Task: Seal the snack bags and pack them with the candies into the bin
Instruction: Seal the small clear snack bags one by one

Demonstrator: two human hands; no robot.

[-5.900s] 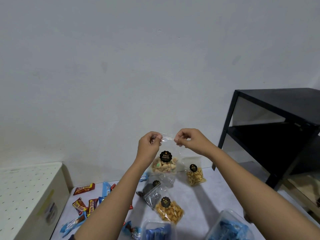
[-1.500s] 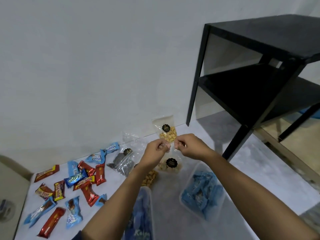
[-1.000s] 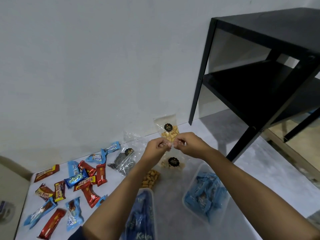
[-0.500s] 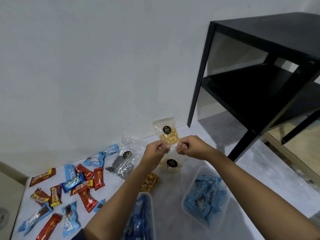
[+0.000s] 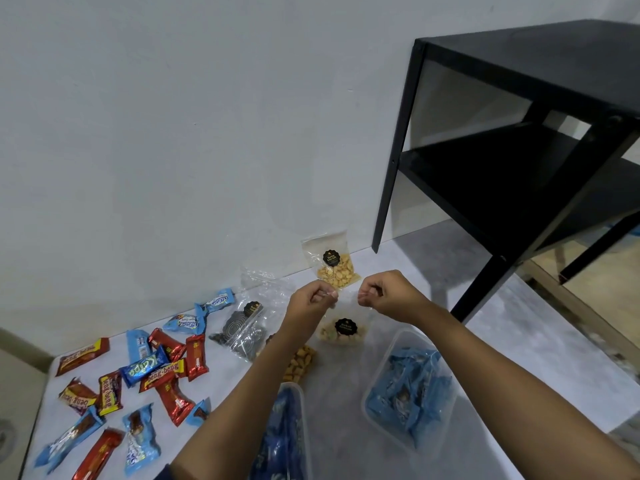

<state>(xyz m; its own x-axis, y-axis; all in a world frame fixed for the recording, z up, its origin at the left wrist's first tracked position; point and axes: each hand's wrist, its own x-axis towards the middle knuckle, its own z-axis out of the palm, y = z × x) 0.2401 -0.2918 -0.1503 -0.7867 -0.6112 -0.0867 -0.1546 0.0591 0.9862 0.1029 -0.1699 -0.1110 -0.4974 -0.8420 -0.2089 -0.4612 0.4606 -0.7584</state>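
Both the left grip (image 5: 313,299) and right grip (image 5: 381,294) are curled tight, pinching the top edge of a clear snack bag (image 5: 343,332) that hangs over the table (image 5: 346,427). Candies (image 5: 156,372) lie to its left; a bin (image 5: 375,372) stands just right.

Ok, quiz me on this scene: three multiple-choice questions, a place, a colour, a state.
1. Where is the peanut bag? A in a tub; B leaning on the wall; C in a hand.
2. What colour are the candy wrappers in the right clear tub? A red; B green; C blue.
3. How is the mixed-snack bag held? A left hand and right hand pinch its top; B lying untouched; C one hand only.
Answers: B, it stands propped against the wall; C, only blue packs show through; A, each hand grips a top corner.
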